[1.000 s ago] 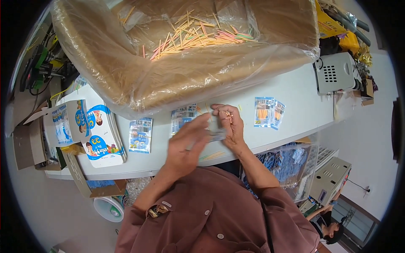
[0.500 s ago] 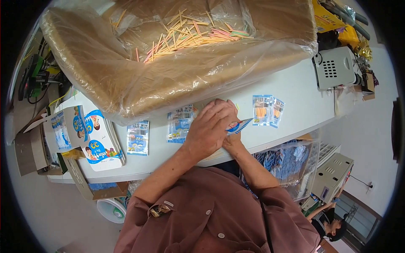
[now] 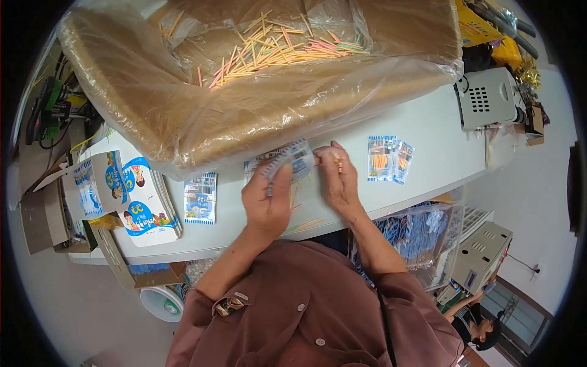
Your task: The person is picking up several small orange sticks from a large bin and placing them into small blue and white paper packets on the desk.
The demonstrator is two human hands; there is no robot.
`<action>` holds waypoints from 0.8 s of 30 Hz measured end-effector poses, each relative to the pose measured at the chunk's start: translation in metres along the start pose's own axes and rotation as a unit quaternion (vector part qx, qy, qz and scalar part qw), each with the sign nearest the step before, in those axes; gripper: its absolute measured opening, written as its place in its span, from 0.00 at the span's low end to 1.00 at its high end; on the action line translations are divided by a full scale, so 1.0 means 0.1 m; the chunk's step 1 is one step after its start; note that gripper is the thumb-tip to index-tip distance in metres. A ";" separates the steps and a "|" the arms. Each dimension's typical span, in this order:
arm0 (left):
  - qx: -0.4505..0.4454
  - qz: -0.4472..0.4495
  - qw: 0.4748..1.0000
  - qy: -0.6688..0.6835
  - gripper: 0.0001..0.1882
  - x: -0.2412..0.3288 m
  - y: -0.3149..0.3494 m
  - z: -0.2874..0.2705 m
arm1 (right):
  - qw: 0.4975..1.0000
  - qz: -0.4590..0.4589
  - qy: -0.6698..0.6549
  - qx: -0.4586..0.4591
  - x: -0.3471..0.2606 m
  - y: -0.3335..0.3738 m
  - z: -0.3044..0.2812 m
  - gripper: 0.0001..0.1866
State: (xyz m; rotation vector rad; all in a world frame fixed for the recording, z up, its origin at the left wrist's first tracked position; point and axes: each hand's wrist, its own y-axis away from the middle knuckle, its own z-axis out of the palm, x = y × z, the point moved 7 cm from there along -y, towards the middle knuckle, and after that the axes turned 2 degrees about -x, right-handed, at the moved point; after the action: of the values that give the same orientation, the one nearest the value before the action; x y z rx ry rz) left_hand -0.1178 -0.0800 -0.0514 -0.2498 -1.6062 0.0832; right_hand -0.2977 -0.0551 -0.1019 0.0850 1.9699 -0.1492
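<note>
Far left, a green-and-black device [image 3: 46,110] sat behind open cardboard. Next, a stack of printed cards [image 3: 150,229], white and blue, lay on the white table [image 3: 232,235], a folded printed carton [image 3: 115,183] against its left side. Below the table edge, a white bucket [image 3: 161,304] stood on the floor. Right of the stack, a single flat packet [image 3: 200,208] lay on the tabletop.

The big lined box [image 3: 244,125], brown with clear plastic, filled the upper middle; a heap of thin sticks [image 3: 278,55], yellow, pink and green, lay inside. The left hand [image 3: 267,202] held a blue-and-white pouch [image 3: 295,158] between thumb and fingers, raised over other packets partly hidden on the table; pouch blurred, contents cannot be told. Loose sticks [image 3: 304,225] lay on the table between the forearms.

Just right of the pouch, the right hand [image 3: 339,183] was curled narrow around a small bundle of sticks [image 3: 339,163], ends showing. Further right, two filled packets [image 3: 382,160] overlapped. Below them, a clear bin [image 3: 422,244] contained blue packaging. A grey machine [image 3: 486,101] stood at the table's right end; lower right, another person [image 3: 471,318] was partly visible.
</note>
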 end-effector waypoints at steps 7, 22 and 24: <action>0.000 -0.115 0.991 0.067 0.09 -0.16 0.21 -0.22 | 0.994 -0.101 0.033 0.016 -0.09 -0.03 0.01 0.05; -0.048 -0.175 0.981 0.065 0.11 -0.22 0.26 -0.20 | 0.998 -0.056 0.031 -0.029 -0.06 -0.01 0.10 0.06; -0.132 0.052 0.989 -0.033 0.13 0.19 0.06 0.02 | 0.997 -0.061 0.030 -0.030 -0.05 -0.01 0.10 0.07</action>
State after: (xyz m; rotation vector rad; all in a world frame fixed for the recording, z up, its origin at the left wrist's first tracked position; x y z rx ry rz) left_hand -0.1193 -0.0696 -0.0346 -0.5411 -1.6685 -0.0415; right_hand -0.2865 -0.0578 -0.1010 -0.0715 2.0376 -0.1679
